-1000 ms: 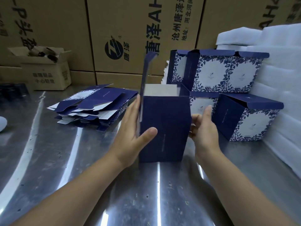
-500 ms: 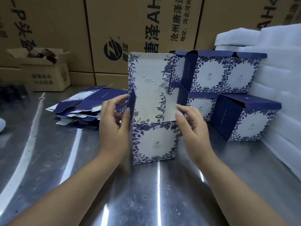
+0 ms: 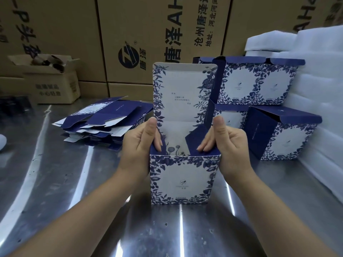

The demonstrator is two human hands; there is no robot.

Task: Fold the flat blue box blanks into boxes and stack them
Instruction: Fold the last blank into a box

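Note:
An erected blue-and-white floral box (image 3: pixel 182 179) stands upright on the steel table in front of me, its lid flap raised at the back. My left hand (image 3: pixel 138 147) grips the box's left wall, fingers curled inside over the side flap, thumb up. My right hand (image 3: pixel 227 143) grips the right wall the same way, its fingers pressing the dark blue side flap inward. A pile of flat blue blanks (image 3: pixel 104 123) lies to the left. Finished boxes (image 3: pixel 259 84) are stacked at the back right, one more (image 3: pixel 284 134) in front of them.
Big brown cartons (image 3: pixel 148 34) wall off the back of the table. A small open carton (image 3: pixel 50 78) sits at the back left. White foam sheets (image 3: pixel 319 75) are piled along the right side. The steel table (image 3: pixel 55 191) surface shines around the box.
The box was turned so its floral front faces me and drawn closer. Both hands shifted from its outer sides to its top edges, fingers now curled inside over the side flaps.

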